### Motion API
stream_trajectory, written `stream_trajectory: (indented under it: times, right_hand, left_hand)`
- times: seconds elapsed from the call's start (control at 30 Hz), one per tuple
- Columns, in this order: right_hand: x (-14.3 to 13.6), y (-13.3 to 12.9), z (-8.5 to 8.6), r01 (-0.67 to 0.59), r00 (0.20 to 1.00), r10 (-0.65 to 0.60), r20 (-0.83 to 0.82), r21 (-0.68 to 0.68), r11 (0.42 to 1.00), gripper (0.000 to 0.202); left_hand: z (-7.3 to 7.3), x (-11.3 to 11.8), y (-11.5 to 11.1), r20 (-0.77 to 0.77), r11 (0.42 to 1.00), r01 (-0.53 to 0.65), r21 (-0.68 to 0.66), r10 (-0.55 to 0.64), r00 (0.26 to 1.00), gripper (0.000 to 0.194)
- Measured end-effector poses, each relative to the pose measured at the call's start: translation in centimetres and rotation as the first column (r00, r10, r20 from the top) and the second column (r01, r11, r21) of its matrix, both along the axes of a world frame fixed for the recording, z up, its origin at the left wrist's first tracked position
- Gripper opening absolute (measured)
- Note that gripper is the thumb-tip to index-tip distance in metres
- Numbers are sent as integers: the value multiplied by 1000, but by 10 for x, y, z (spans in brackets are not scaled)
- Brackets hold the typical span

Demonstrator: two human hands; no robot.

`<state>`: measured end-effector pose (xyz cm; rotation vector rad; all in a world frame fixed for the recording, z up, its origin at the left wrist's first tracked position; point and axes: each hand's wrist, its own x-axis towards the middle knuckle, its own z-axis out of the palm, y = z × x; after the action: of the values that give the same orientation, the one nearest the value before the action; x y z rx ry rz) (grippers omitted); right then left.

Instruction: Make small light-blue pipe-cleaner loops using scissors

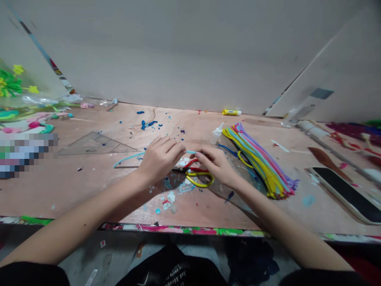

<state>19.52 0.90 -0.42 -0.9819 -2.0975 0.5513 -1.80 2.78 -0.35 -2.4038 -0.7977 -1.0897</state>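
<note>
A light blue pipe cleaner [128,157] runs through both hands over the middle of the table. My left hand [160,157] is closed round it, and its curved free end sticks out to the left. My right hand [216,162] pinches the other end between thumb and fingers. A short stretch of blue shows between the two hands. Below them lie scissors with red and yellow handles [200,184], partly hidden by the hands. To the right of my right hand is a bundle of yellow, blue, pink and purple pipe cleaners [262,163].
A clear set square [97,143] lies at left. Behind the hands are blue scraps [149,124], a glue stick [231,112] and a small white bottle [217,133]. A phone [347,194] lies at right; green and pink craft pieces [38,124] are at far left.
</note>
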Motion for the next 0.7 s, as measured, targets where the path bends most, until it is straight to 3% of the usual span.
stream_trajectory:
  times: [0.27, 0.43, 0.5, 0.6, 0.7]
  right_hand:
    - [-5, -3, -6, 106, 983, -88, -163, 110, 988, 17]
    - [-5, -3, -8, 211, 934, -195, -300, 22, 977, 18]
    - [-6, -3, -9, 229, 906, -218, -364, -13, 973, 18]
    - [-8, -4, -10, 245, 889, -224, -400, 1, 970, 17]
    - [-10, -8, -11, 256, 907, -224, -357, 44, 966, 17]
  left_hand:
    - [3, -3, -3, 16, 962, -61, 265, 59, 998, 9]
    - [2, -3, -9, 135, 939, -84, 333, 41, 990, 10]
    - [2, -1, -11, 107, 965, -15, 261, -13, 994, 4]
    - [1, 4, -13, 124, 997, 75, 12, -76, 989, 8]
    - [1, 8, -15, 254, 931, 149, -334, -64, 965, 17]
